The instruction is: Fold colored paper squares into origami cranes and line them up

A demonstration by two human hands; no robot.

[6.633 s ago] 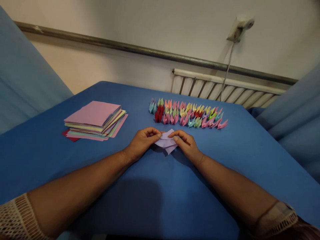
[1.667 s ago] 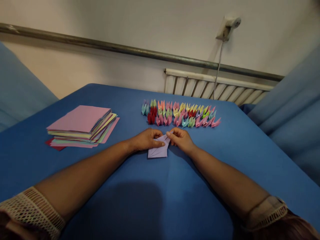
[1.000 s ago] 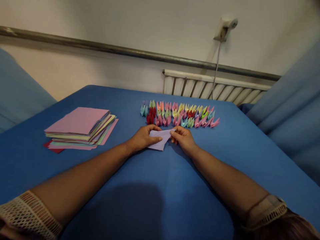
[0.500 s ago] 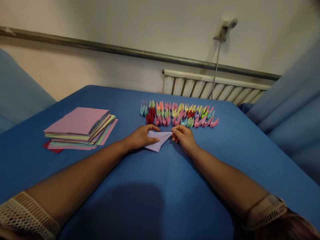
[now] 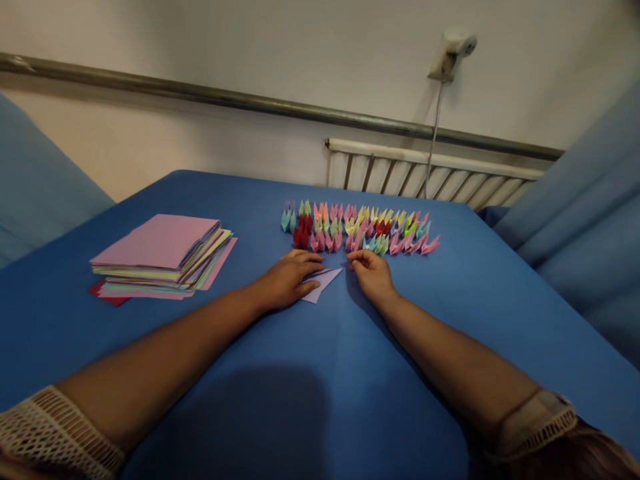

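Note:
A lilac sheet of folded paper (image 5: 320, 283) lies on the blue table, its pointed end aimed right. My left hand (image 5: 286, 281) rests flat over its left part, fingers stretched out and thumb across the near side, hiding much of the sheet. Just beyond the paper's tip is my right hand (image 5: 371, 272), its fingers loosely curled with a small gap between thumb and forefinger. Nothing shows in it, and it looks apart from the paper. Behind both hands stand rows of small folded paper cranes (image 5: 356, 238) in many colours.
A thick stack of coloured paper sheets (image 5: 156, 241), pink on top, sits on the left of the blue-covered table (image 5: 240, 393). Along the wall run a metal pipe (image 5: 260, 103) and a radiator (image 5: 435, 165). Blue curtains (image 5: 595, 200) hang at both sides.
My right fingers have let go of the paper's tip and sit slightly right of it. My left hand has flattened, covering more of the sheet, which now lies lower.

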